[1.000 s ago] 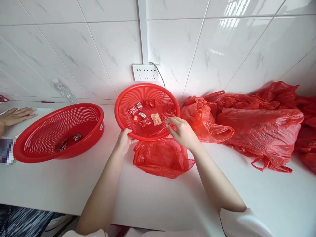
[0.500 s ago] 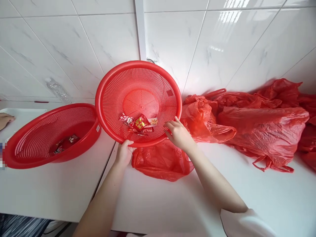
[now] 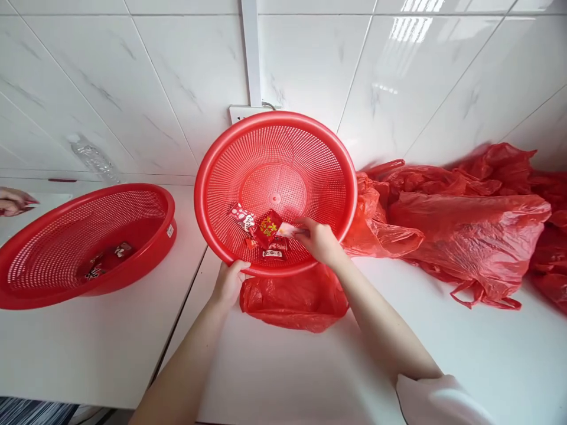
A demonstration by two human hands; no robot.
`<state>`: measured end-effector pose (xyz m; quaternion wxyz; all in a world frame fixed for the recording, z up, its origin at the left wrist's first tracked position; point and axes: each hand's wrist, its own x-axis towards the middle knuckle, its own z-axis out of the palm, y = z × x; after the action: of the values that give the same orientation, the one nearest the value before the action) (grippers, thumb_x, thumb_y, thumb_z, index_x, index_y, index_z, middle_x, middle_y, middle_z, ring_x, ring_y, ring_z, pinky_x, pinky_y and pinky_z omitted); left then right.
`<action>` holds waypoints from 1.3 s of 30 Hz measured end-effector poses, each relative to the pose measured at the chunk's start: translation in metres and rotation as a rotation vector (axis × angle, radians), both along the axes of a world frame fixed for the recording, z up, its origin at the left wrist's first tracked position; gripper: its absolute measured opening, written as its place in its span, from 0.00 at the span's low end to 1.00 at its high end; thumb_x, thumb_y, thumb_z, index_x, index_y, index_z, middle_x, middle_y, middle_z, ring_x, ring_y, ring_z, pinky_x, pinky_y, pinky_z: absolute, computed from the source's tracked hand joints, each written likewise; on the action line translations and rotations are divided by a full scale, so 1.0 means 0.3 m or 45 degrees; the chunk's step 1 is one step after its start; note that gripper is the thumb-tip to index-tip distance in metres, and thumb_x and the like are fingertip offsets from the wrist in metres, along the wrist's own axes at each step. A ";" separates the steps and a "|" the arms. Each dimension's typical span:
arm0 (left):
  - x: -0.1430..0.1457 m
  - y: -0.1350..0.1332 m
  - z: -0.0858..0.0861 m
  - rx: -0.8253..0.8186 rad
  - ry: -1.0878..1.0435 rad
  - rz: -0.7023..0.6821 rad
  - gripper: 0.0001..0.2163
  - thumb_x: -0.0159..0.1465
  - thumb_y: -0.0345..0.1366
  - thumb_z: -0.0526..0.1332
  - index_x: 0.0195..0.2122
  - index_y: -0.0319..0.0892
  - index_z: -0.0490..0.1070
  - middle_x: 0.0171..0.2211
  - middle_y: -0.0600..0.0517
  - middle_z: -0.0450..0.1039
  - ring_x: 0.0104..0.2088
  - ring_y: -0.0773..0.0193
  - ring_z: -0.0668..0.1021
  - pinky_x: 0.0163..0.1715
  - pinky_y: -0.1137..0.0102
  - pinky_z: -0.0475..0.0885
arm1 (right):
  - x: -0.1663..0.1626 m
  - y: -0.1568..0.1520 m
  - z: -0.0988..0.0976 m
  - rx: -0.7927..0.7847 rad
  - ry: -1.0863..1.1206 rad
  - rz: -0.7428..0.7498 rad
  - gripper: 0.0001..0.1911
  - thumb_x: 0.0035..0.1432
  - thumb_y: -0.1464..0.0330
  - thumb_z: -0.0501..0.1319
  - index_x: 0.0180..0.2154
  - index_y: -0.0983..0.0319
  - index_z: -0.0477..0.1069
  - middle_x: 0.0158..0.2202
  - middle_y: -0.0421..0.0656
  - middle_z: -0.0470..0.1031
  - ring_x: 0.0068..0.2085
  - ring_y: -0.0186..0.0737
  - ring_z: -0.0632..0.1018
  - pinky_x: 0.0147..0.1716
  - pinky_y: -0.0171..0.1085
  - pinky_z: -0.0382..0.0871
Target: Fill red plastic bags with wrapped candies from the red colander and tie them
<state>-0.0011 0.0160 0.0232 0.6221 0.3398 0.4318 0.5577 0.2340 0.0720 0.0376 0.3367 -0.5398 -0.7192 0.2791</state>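
A red plastic colander basket [image 3: 274,127] is tilted toward me at the centre. My left hand [image 3: 228,286] grips its near-left rim, thumb over the edge. Inside the basket, my right hand [image 3: 321,239] pinches a small pale pink packet [image 3: 289,230] at its right end. Touching that packet is a shiny red packet with gold lettering [image 3: 267,228]. To the left lies a pink-and-white dotted packet [image 3: 243,216], and a smaller white-labelled packet [image 3: 272,254] sits lower down. Beneath the near rim, an open red plastic bag [image 3: 295,304] rests on the table.
Another red basket [image 3: 170,215] with a few packets stands at left. Several filled red plastic bags [image 3: 469,224] line the right side. A clear bottle [image 3: 93,158] lies by the wall, near another person's hand [image 3: 15,200]. A socket [image 3: 239,113] is behind the basket.
The central basket has shifted right and slightly down in view. My right hand has reached further in and closed on the pale packet. The other person's hand at left has moved.
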 end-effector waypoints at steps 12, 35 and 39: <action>-0.020 0.024 -0.005 0.030 -0.022 0.032 0.13 0.53 0.31 0.61 0.41 0.40 0.71 0.44 0.48 0.76 0.45 0.52 0.79 0.40 0.60 0.77 | 0.092 -0.043 0.117 -0.424 0.665 0.357 0.17 0.54 0.60 0.66 0.43 0.64 0.76 0.38 0.44 0.80 0.37 0.38 0.80 0.40 0.37 0.75; -0.016 0.025 -0.012 0.055 -0.059 0.060 0.16 0.53 0.30 0.61 0.44 0.42 0.71 0.43 0.49 0.77 0.45 0.53 0.79 0.40 0.62 0.77 | -0.046 -0.038 0.019 -0.539 0.667 0.407 0.18 0.58 0.64 0.62 0.47 0.65 0.73 0.39 0.44 0.79 0.37 0.36 0.78 0.39 0.36 0.74; -0.027 0.031 -0.007 0.077 -0.082 0.082 0.20 0.54 0.30 0.60 0.50 0.43 0.68 0.47 0.48 0.75 0.47 0.53 0.78 0.39 0.63 0.77 | -0.018 -0.036 0.042 -0.639 0.843 0.350 0.16 0.55 0.65 0.63 0.45 0.64 0.76 0.41 0.43 0.79 0.38 0.35 0.79 0.42 0.35 0.75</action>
<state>-0.0092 0.0254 0.0210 0.6069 0.3264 0.4052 0.6008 0.2286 0.0612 0.0501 0.3672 -0.3857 -0.5475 0.6455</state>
